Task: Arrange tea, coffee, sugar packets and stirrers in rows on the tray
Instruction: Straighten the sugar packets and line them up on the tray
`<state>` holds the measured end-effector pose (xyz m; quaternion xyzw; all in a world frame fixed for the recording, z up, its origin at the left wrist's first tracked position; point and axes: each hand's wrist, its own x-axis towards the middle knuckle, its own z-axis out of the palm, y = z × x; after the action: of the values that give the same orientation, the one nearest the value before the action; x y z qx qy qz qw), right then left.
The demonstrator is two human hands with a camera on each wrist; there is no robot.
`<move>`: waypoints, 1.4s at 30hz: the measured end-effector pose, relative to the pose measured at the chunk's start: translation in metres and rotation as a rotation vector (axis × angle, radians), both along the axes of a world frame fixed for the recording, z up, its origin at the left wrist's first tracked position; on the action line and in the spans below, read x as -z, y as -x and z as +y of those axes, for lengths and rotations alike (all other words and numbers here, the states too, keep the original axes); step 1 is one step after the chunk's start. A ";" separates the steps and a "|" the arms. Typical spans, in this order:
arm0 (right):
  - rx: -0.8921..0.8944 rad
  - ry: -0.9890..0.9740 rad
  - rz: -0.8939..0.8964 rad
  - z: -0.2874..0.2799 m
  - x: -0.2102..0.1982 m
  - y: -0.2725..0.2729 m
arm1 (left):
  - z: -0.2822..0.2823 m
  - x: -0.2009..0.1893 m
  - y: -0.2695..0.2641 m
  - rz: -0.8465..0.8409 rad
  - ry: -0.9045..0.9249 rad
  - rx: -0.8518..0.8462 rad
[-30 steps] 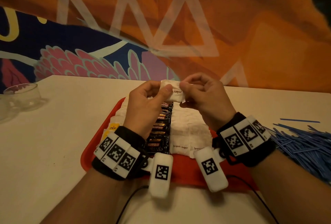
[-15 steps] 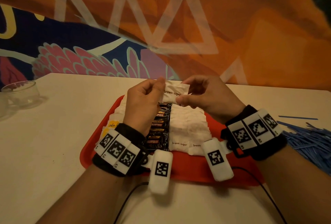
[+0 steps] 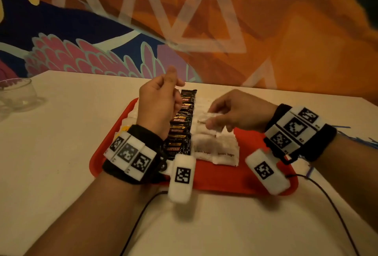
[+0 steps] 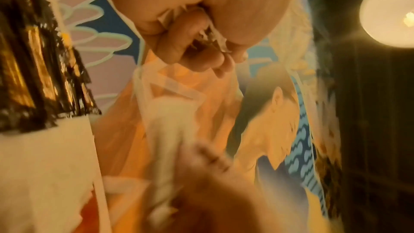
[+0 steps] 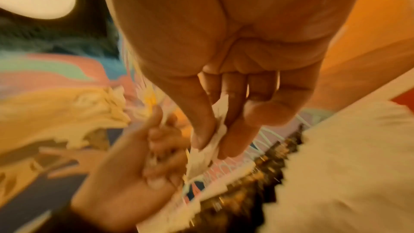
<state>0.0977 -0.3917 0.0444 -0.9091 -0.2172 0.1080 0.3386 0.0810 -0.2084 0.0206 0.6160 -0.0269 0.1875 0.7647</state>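
A red tray (image 3: 223, 182) sits near the front edge of the pale bench (image 3: 61, 153), with its long side toward the person. On it, a column of dark coffee sachets (image 3: 181, 124) runs from the tray's near side to its far edge, each overlapping the next. Touching that column on its right are two columns of white brown-sugar packets (image 3: 214, 149), likewise overlapped. At the tray's left edge, mostly hidden by the left wrist, a bit of yellow tea packet (image 3: 124, 129) shows.

The left hand (image 3: 157, 104) is raised over the far left part of the tray, its fingers curled in; the left wrist view shows crumpled white paper packets (image 4: 208, 36) bunched inside its grip. The right hand (image 3: 237, 112) is low over the sugar columns, its thumb and fingers pinching one white sugar packet (image 3: 212, 115), which the right wrist view shows squeezed between thumb and fingertips (image 5: 228, 141). That packet lies just above the rows; whether it touches them cannot be told.

Blue stirrers (image 3: 364, 139) lie on the bench by its right edge, off the tray. A clear glass bowl (image 3: 16, 94) stands near the bench's far left corner. A thin black cable (image 3: 327, 194) trails across the bench at the tray's right front corner.
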 end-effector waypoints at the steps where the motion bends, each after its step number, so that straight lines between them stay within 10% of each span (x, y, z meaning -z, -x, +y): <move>1: -0.003 0.091 0.031 0.000 0.007 0.001 | 0.001 -0.001 0.000 0.027 0.058 0.025; 21: -0.001 0.582 -0.242 0.027 0.039 0.018 | 0.004 -0.003 0.002 0.063 0.094 0.057; 42: -0.019 0.168 -0.275 0.024 0.004 0.017 | 0.001 0.001 -0.002 0.148 0.076 0.209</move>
<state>0.0807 -0.3675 0.0402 -0.9384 -0.2603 0.0038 0.2274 0.0828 -0.2070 0.0200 0.5924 -0.0273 0.0620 0.8028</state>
